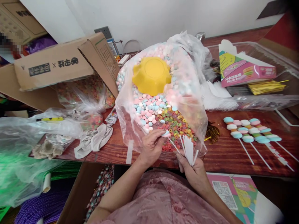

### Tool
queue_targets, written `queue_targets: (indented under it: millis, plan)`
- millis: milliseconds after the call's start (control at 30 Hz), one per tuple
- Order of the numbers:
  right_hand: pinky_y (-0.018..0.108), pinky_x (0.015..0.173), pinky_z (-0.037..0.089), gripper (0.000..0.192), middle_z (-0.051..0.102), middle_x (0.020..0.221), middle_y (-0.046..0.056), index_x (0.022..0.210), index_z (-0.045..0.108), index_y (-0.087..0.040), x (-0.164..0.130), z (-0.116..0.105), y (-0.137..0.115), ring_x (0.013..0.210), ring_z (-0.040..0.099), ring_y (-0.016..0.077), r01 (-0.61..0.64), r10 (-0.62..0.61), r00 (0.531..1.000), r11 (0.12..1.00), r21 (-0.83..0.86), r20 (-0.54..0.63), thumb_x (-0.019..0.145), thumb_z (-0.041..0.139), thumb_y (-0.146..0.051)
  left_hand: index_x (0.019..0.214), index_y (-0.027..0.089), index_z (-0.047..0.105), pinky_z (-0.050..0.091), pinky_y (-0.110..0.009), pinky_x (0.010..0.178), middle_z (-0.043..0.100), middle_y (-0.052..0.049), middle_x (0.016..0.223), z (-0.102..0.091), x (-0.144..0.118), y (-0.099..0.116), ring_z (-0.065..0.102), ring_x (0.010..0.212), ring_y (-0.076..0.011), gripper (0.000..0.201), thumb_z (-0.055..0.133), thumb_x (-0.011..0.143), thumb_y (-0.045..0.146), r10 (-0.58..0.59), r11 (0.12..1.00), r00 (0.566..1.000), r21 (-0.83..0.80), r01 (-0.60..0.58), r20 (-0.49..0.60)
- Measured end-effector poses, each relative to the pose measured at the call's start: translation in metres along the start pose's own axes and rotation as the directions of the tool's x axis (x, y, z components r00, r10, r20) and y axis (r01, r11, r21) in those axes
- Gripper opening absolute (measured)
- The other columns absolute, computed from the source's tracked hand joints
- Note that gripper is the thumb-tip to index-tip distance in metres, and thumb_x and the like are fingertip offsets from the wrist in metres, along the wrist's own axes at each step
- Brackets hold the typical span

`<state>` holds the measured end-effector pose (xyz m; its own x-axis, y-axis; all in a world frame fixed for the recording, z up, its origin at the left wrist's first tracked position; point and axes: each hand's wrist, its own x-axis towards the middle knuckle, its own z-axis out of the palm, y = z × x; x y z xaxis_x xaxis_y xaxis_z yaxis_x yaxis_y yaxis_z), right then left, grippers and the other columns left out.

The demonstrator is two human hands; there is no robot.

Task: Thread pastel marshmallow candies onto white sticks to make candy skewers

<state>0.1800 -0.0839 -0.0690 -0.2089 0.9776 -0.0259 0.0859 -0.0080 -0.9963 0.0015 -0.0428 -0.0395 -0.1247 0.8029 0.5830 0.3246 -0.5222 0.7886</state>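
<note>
A big clear plastic bag (196, 124) lies open on the wooden table (233, 152), filled with pastel round candies (149, 109) and coloured ring candies (174, 124). A yellow bowl (151, 75) rests upside down on the candies. My left hand (150, 146) pinches one pale pink-and-blue candy (166, 134) at the bag's mouth. My right hand (192, 169) grips a bunch of white sticks (188, 148), and one stick points toward the pinched candy.
Three finished candy skewers (247, 130) lie on the table at right. A pink box (243, 70) and gold twist ties (266, 87) sit in a clear tray (289, 99). Cardboard boxes (60, 65) and plastic bags (28, 133) crowd the left. White gloves (95, 140) lie near the bag.
</note>
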Motion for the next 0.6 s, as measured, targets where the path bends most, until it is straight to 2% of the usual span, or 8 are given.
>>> queue_targets:
  millis: [167,267,367,433,467,533,600]
  plan:
    - [0.023,0.047,0.035,0.042,0.044,0.051,-0.004,0.069,0.061,-0.018,-0.003,0.006,0.000,0.046,0.039,0.0100,0.011,-0.011,1.000,1.000,0.006,0.023,0.097,0.054,-0.048,0.108,0.024,0.075,0.062,-0.033,0.087,0.078,-0.008,0.106,0.003,-0.005,-0.002,0.074,0.098,-0.0178,0.023,0.068,0.089,0.013,0.072,0.997,0.996,0.028,-0.074,0.058]
    - [0.023,0.045,0.034,0.043,0.043,0.050,-0.004,0.066,0.058,-0.018,-0.002,0.007,0.000,0.045,0.039,0.0100,-0.009,0.010,1.000,1.000,0.018,-0.008,0.095,0.055,-0.050,0.108,0.024,0.075,0.062,-0.032,0.086,0.078,-0.008,0.102,0.009,-0.012,0.002,0.074,0.095,-0.0174,0.022,0.067,0.090,0.014,0.027,1.000,0.993,-0.017,-0.025,0.111]
    - [0.023,0.041,0.031,0.046,0.040,0.048,-0.005,0.060,0.052,-0.020,0.003,0.003,0.000,0.043,0.037,0.0099,-0.027,0.032,0.995,0.998,0.048,-0.094,0.090,0.060,-0.053,0.111,0.023,0.074,0.061,-0.031,0.084,0.077,-0.009,0.102,0.018,-0.021,0.010,0.074,0.093,-0.0171,0.023,0.061,0.094,0.015,-0.005,0.994,0.969,-0.108,0.032,0.246]
    - [0.023,0.041,0.033,0.045,0.041,0.049,-0.004,0.060,0.053,-0.020,0.006,-0.002,-0.001,0.044,0.038,0.0102,-0.009,0.014,0.989,0.999,0.033,-0.146,0.087,0.064,-0.053,0.114,0.022,0.072,0.060,-0.033,0.087,0.077,-0.010,0.106,0.019,-0.021,0.012,0.073,0.097,-0.0181,0.025,0.057,0.095,0.015,0.017,0.992,0.937,-0.125,0.028,0.348]
    - [0.023,0.041,0.034,0.043,0.043,0.050,-0.004,0.061,0.055,-0.019,0.007,-0.007,-0.002,0.045,0.039,0.0103,-0.002,0.005,0.985,1.000,0.019,-0.171,0.086,0.066,-0.053,0.115,0.022,0.072,0.059,-0.034,0.089,0.076,-0.010,0.108,0.017,-0.018,0.011,0.073,0.099,-0.0185,0.026,0.056,0.095,0.015,0.019,0.994,0.931,-0.109,0.023,0.364]
    - [0.023,0.042,0.035,0.039,0.045,0.050,-0.004,0.066,0.061,-0.018,0.009,-0.017,-0.003,0.045,0.040,0.0099,0.000,0.002,0.973,1.000,0.009,-0.232,0.086,0.067,-0.051,0.119,0.022,0.069,0.058,-0.034,0.090,0.076,-0.009,0.110,0.009,-0.006,0.005,0.071,0.099,-0.0182,0.028,0.056,0.095,0.017,-0.038,0.999,0.949,0.000,0.040,0.313]
    - [0.022,0.040,0.033,0.036,0.043,0.048,-0.006,0.073,0.065,-0.017,0.010,-0.027,-0.003,0.042,0.037,0.0088,-0.008,0.016,0.956,1.000,0.029,-0.293,0.086,0.069,-0.050,0.120,0.024,0.069,0.056,-0.036,0.090,0.074,-0.007,0.111,0.000,0.010,-0.005,0.068,0.099,-0.0189,0.029,0.057,0.094,0.018,-0.132,0.973,0.968,0.214,0.085,0.215]
